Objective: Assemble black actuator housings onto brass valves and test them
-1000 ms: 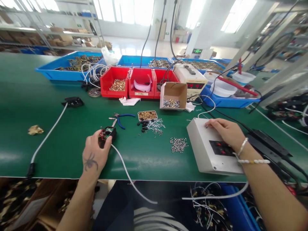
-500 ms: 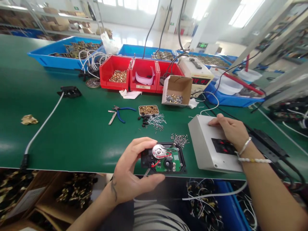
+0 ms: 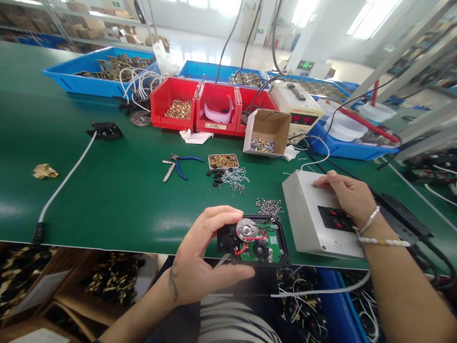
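Note:
My left hand (image 3: 205, 259) is closed around the left end of an open black housing (image 3: 284, 245), fingers over its top edge and thumb below. Inside it show a round silver motor (image 3: 247, 230), red wires and a green circuit board (image 3: 273, 236). It is tilted toward me at the bench's front edge. My right hand (image 3: 344, 195) rests on a grey box (image 3: 303, 214), its fingertips together at a small dark switch-like part (image 3: 314, 185), mostly covered. Beneath that palm is a black terminal panel with red parts (image 3: 332, 218). Loose screws (image 3: 269, 206) lie just behind the housing.
Blue-handled pliers (image 3: 182, 166), a tin of brass parts (image 3: 223, 161) and metal clips (image 3: 235, 178) lie mid-bench. Behind stand red bins (image 3: 173, 121), a cardboard box (image 3: 267, 126) and a power supply (image 3: 296, 105). A corded black part (image 3: 105, 130) lies left.
My left hand has brought the housing slightly right and nearer to me. My right hand keeps its place on the grey box. The red digits on the power supply look different.

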{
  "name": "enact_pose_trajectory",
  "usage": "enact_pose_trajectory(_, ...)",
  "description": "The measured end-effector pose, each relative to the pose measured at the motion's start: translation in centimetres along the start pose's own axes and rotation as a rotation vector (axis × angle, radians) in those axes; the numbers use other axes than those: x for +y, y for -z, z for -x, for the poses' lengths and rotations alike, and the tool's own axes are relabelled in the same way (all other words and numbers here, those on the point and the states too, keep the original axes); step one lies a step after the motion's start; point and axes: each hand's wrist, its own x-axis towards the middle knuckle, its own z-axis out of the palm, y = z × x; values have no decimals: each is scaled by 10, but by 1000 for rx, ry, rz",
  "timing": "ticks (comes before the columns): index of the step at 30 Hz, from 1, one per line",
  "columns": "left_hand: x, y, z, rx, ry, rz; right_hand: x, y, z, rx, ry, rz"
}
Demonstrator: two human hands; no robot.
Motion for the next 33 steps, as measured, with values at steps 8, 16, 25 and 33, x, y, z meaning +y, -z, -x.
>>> enact_pose_trajectory(8,-2,0,4,-11,-75,50,14,-1,-5,-5,73,24)
enact_pose_trajectory(16,2,0,4,-33,-79,51,9,1,-3,-14,72,66)
enact_pose_trajectory(25,2,-2,3,-40,-97,38,7,-1,-2,-20,64,71)
enact_pose_trajectory(33,3,-3,3,-39,-86,25,9,0,-2,-24,63,79)
